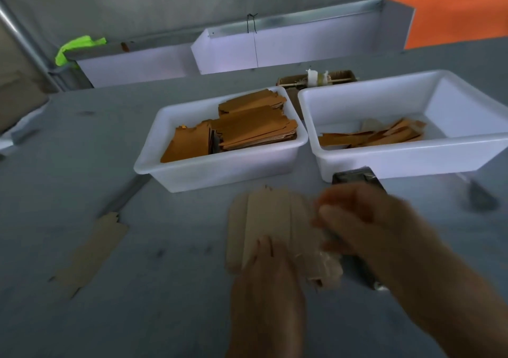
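Pressing on the near end of the flat tan cardboard blank (269, 214), which lies on the grey tabletop (165, 316) just in front of two tubs, the left hand (265, 278) has its fingers straight and close together. The right hand (365, 220) is at the blank's right edge, too blurred to tell whether its fingers pinch the board or only curl beside it. The tabletop looks smooth, so a sideways tug from the right could skid the blank out from under the left hand, or bend a panel off its score line. The dark metal tool (354, 178) beneath the right wrist could also get knocked. The board looks thin, matte and fibrous, creased lengthwise into narrow panels and notched at its far end. The left white plastic tub (220, 176), glossy with a rolled rim, holds stacked orange-brown cardboard pieces (255, 129). The right white plastic tub (384, 162) holds far fewer. A second tan blank (90, 250) lies well apart to the left.
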`<state>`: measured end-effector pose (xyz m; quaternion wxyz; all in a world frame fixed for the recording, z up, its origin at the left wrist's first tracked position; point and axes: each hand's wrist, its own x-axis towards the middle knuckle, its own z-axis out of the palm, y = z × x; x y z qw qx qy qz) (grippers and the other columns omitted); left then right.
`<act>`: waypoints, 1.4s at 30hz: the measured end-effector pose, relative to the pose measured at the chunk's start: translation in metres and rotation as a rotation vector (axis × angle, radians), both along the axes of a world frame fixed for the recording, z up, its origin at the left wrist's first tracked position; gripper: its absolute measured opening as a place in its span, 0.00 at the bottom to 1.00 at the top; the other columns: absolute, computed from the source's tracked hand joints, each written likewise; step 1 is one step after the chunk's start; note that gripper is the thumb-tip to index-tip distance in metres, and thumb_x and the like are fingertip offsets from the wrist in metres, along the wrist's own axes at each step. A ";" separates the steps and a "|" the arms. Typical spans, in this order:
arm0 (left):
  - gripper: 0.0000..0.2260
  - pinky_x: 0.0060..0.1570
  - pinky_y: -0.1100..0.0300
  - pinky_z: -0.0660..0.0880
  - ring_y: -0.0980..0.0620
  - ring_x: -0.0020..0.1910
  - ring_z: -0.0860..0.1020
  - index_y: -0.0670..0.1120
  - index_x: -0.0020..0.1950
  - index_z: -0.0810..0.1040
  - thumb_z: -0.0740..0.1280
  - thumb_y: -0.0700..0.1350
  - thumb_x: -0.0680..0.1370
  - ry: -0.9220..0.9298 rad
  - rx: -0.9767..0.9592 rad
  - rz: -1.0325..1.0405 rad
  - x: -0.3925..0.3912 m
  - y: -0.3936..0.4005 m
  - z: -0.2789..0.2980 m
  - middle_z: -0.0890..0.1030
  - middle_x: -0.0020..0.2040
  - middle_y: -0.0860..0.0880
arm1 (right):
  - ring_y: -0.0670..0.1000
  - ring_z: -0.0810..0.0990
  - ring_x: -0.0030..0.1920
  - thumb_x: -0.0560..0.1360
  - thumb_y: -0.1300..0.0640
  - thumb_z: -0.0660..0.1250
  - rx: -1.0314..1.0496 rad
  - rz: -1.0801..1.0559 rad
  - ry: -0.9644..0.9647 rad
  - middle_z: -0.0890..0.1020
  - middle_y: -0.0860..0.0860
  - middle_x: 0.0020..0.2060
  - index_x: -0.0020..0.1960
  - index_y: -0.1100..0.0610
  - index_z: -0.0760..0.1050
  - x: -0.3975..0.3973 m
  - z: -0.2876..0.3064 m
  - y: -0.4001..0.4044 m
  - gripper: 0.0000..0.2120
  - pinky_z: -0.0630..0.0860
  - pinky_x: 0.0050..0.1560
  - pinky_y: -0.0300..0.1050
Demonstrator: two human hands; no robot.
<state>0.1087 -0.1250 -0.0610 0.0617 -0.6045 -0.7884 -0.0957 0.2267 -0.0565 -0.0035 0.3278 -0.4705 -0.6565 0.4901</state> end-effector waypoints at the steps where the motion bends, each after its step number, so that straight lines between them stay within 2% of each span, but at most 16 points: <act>1: 0.11 0.15 0.61 0.64 0.51 0.19 0.76 0.45 0.28 0.78 0.78 0.43 0.53 -0.026 -0.006 0.006 -0.002 0.000 0.005 0.78 0.25 0.47 | 0.46 0.84 0.39 0.62 0.39 0.65 -0.033 0.030 -0.030 0.84 0.44 0.38 0.46 0.45 0.78 -0.006 -0.008 -0.012 0.16 0.81 0.44 0.53; 4: 0.04 0.15 0.65 0.62 0.49 0.19 0.74 0.46 0.28 0.74 0.64 0.43 0.63 0.006 0.100 0.011 0.000 -0.005 0.013 0.74 0.24 0.49 | 0.48 0.84 0.41 0.60 0.39 0.65 -0.172 0.014 -0.032 0.85 0.45 0.38 0.44 0.47 0.79 -0.020 -0.027 -0.025 0.17 0.80 0.48 0.55; 6: 0.05 0.16 0.63 0.63 0.48 0.22 0.75 0.47 0.29 0.74 0.69 0.40 0.61 -0.017 0.155 0.019 0.006 -0.009 0.014 0.74 0.26 0.49 | 0.48 0.84 0.39 0.62 0.41 0.67 -0.281 -0.007 0.012 0.85 0.46 0.36 0.42 0.48 0.80 -0.024 -0.036 -0.024 0.15 0.81 0.47 0.54; 9: 0.10 0.17 0.62 0.64 0.50 0.29 0.76 0.47 0.29 0.74 0.73 0.42 0.55 -0.119 0.202 -0.001 0.014 -0.011 0.013 0.74 0.29 0.50 | 0.44 0.79 0.35 0.66 0.44 0.66 -0.262 -0.027 -0.040 0.81 0.42 0.29 0.36 0.45 0.79 -0.025 -0.045 -0.021 0.06 0.79 0.44 0.46; 13: 0.12 0.36 0.63 0.70 0.51 0.43 0.74 0.48 0.34 0.77 0.79 0.42 0.59 -0.368 0.270 -0.087 0.011 -0.009 -0.002 0.77 0.38 0.52 | 0.42 0.70 0.25 0.72 0.53 0.68 -0.116 -0.081 -0.153 0.74 0.47 0.23 0.30 0.54 0.72 -0.018 -0.053 -0.016 0.13 0.66 0.27 0.32; 16: 0.22 0.56 0.67 0.70 0.52 0.58 0.73 0.51 0.57 0.79 0.76 0.49 0.65 -0.622 0.314 0.022 -0.001 -0.011 0.000 0.75 0.57 0.55 | 0.44 0.77 0.24 0.75 0.56 0.67 -0.166 -0.092 -0.059 0.77 0.49 0.23 0.34 0.59 0.73 -0.012 -0.054 -0.014 0.12 0.72 0.26 0.33; 18: 0.32 0.56 0.76 0.63 0.60 0.62 0.70 0.54 0.71 0.67 0.74 0.49 0.69 -0.743 0.309 0.121 -0.011 -0.011 0.001 0.71 0.62 0.59 | 0.51 0.82 0.27 0.76 0.59 0.66 -0.273 -0.079 0.035 0.82 0.53 0.29 0.41 0.61 0.75 -0.012 -0.053 -0.012 0.07 0.80 0.31 0.45; 20: 0.34 0.59 0.68 0.70 0.61 0.60 0.74 0.52 0.75 0.61 0.72 0.47 0.72 -0.889 0.226 0.188 -0.021 -0.007 0.005 0.75 0.62 0.58 | 0.53 0.83 0.29 0.77 0.59 0.65 -0.326 -0.071 0.032 0.82 0.57 0.37 0.47 0.59 0.72 -0.012 -0.051 -0.011 0.03 0.81 0.30 0.48; 22: 0.30 0.58 0.55 0.76 0.58 0.58 0.77 0.50 0.74 0.65 0.71 0.45 0.73 -0.899 0.199 0.204 -0.025 -0.003 0.009 0.79 0.61 0.55 | 0.52 0.83 0.27 0.78 0.57 0.63 -0.272 -0.046 -0.064 0.82 0.56 0.35 0.47 0.56 0.68 -0.014 -0.049 -0.011 0.04 0.80 0.28 0.47; 24: 0.28 0.59 0.53 0.76 0.56 0.59 0.77 0.50 0.72 0.69 0.72 0.44 0.73 -0.833 0.211 0.205 -0.023 0.000 0.008 0.79 0.61 0.55 | 0.51 0.83 0.30 0.79 0.52 0.59 -0.053 0.005 -0.303 0.81 0.51 0.30 0.43 0.51 0.63 -0.016 -0.049 -0.012 0.08 0.80 0.35 0.50; 27: 0.27 0.59 0.51 0.75 0.54 0.59 0.75 0.51 0.70 0.71 0.73 0.46 0.72 -0.848 0.230 0.212 -0.020 0.003 0.005 0.78 0.61 0.54 | 0.54 0.78 0.41 0.79 0.44 0.54 0.256 -0.021 -0.584 0.68 0.45 0.40 0.39 0.48 0.55 -0.017 -0.053 -0.017 0.14 0.70 0.39 0.47; 31: 0.27 0.53 0.53 0.79 0.59 0.55 0.76 0.53 0.69 0.70 0.73 0.49 0.72 -1.013 0.236 0.258 -0.023 0.003 0.005 0.77 0.56 0.57 | 0.51 0.73 0.37 0.76 0.49 0.64 0.316 -0.131 -0.405 0.68 0.47 0.43 0.38 0.50 0.63 -0.017 -0.055 -0.022 0.12 0.66 0.36 0.43; 35: 0.12 0.36 0.76 0.72 0.66 0.39 0.79 0.55 0.50 0.76 0.75 0.48 0.70 -0.987 0.285 0.226 -0.029 0.006 0.008 0.81 0.41 0.58 | 0.47 0.75 0.35 0.72 0.55 0.70 0.327 -0.158 -0.313 0.76 0.45 0.34 0.40 0.49 0.68 -0.012 -0.055 -0.020 0.10 0.69 0.34 0.40; 37: 0.08 0.31 0.74 0.70 0.64 0.32 0.78 0.51 0.42 0.79 0.76 0.46 0.68 -0.993 0.355 0.199 -0.030 0.007 0.009 0.81 0.34 0.57 | 0.48 0.79 0.40 0.72 0.54 0.70 0.289 -0.160 -0.312 0.80 0.43 0.35 0.47 0.47 0.69 -0.012 -0.055 -0.018 0.10 0.73 0.40 0.43; 39: 0.06 0.30 0.71 0.70 0.61 0.28 0.75 0.51 0.37 0.79 0.75 0.47 0.68 -1.029 0.380 0.150 -0.030 0.007 0.013 0.80 0.30 0.57 | 0.46 0.81 0.41 0.72 0.54 0.70 0.252 -0.183 -0.276 0.81 0.43 0.35 0.49 0.48 0.70 -0.012 -0.056 -0.017 0.10 0.74 0.41 0.37; 42: 0.02 0.36 0.58 0.75 0.54 0.34 0.80 0.53 0.42 0.82 0.73 0.49 0.71 -1.195 0.278 0.097 -0.036 0.005 0.017 0.83 0.35 0.54 | 0.39 0.79 0.36 0.71 0.54 0.71 0.151 -0.252 -0.121 0.81 0.42 0.31 0.44 0.47 0.72 -0.010 -0.058 -0.018 0.07 0.72 0.36 0.29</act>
